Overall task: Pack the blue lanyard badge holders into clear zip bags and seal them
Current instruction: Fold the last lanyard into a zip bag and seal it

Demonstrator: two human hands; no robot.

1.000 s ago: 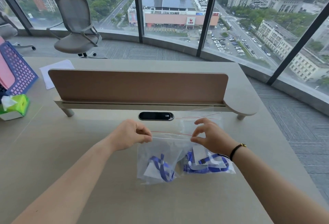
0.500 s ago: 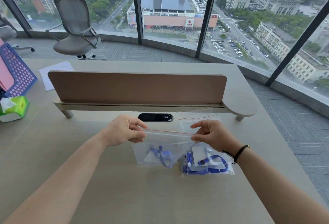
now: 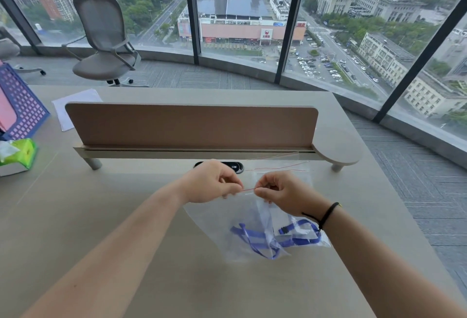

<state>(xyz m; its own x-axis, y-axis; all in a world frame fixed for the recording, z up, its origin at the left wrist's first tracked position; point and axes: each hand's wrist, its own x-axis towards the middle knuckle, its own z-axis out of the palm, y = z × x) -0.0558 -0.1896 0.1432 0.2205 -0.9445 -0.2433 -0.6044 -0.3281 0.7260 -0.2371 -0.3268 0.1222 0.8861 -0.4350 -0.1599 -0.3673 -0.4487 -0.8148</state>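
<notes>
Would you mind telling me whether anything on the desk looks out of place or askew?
Nothing looks damaged or spilled. The held zip bag hangs crooked while both hands pinch its red seal; a second packed bag lies partly under it. Empty bags lie loosely behind.
</notes>
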